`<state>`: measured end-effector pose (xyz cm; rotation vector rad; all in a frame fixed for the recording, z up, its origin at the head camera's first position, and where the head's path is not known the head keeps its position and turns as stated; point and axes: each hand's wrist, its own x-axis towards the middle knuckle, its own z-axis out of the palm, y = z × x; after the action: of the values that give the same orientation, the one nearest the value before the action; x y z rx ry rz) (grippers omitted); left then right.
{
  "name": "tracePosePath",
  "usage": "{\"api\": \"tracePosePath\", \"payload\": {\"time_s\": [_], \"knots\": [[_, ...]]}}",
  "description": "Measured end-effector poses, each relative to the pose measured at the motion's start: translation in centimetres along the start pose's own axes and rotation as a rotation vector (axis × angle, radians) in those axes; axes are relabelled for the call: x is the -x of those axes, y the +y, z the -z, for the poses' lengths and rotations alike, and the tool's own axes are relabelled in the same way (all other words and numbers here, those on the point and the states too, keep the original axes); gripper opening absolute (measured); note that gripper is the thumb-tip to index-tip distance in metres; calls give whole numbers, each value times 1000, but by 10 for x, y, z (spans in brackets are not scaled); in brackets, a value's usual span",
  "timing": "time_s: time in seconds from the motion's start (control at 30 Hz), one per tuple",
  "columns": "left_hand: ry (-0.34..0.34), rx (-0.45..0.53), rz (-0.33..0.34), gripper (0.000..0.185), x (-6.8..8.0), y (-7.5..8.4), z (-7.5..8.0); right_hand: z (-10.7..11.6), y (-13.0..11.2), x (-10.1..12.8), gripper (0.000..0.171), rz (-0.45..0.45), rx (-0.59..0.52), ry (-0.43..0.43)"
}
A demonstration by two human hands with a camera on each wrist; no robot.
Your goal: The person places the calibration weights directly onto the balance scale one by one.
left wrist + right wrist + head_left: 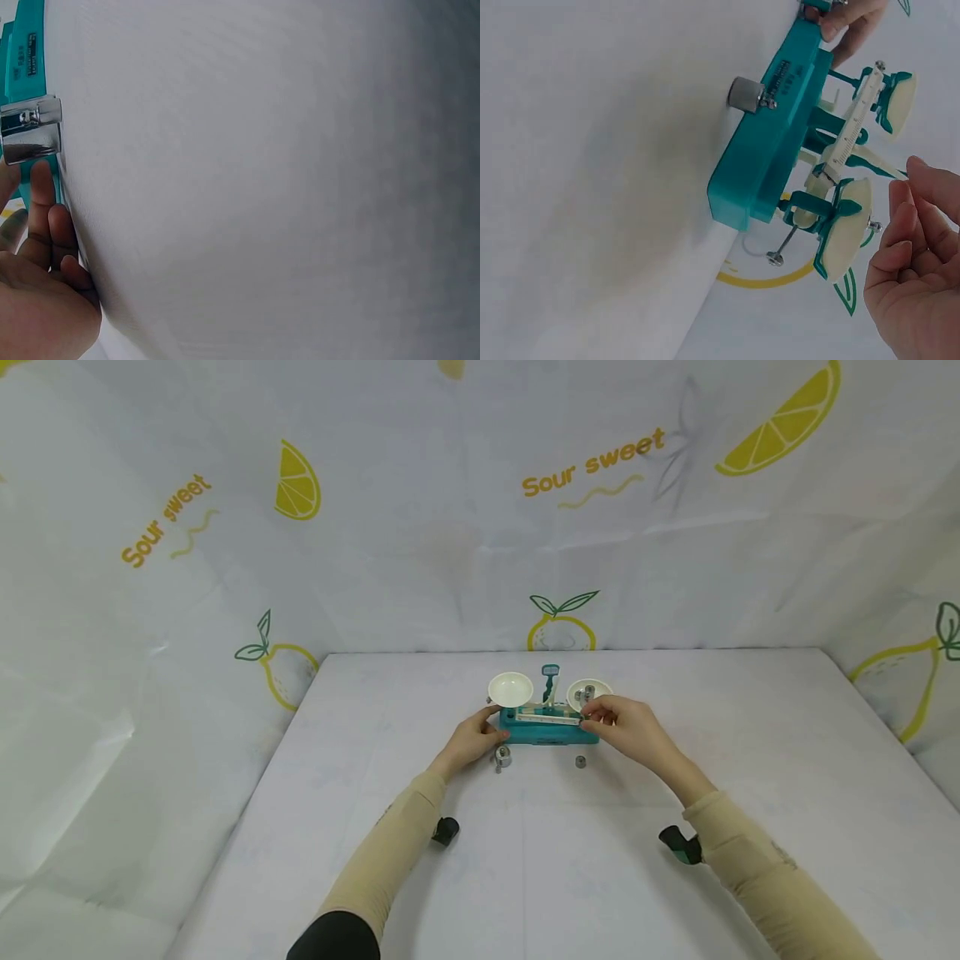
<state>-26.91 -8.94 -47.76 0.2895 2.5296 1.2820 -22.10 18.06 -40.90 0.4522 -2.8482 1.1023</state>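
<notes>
A balance scale with a teal base (547, 733) and two pale pans stands on the table. My left hand (472, 742) holds the left end of that base between thumb and fingers. In the right wrist view, my right hand (919, 277) has its fingers bent, thumb and index fingertips close together near the right pan (847, 232). Whether anything is between these fingertips I cannot tell. Small metal weights (588, 693) sit at the right pan. The left pan (511, 690) appears bare. A graduated beam (855, 120) carries a small slider (826, 175).
A larger metal weight (503, 756) and smaller pieces stand in front of the base at left. Another small weight (581, 762) lies in front at right. White cloth with lemon prints (298, 481) hangs behind the white table (480, 877).
</notes>
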Motion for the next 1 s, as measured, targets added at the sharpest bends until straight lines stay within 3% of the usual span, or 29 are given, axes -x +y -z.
{"api": "tracePosePath", "payload": {"time_s": [0.33,0.63,1.0], "knots": [[1,0,0,57,1,1,0,-18,6,11,19,26,8,-79],[4,-2,-3,57,1,0,0,-28,13,13,19,-26,27,-190],[2,9,-1,57,0,-1,0,-32,19,10,18,-81,53,-258]]}}
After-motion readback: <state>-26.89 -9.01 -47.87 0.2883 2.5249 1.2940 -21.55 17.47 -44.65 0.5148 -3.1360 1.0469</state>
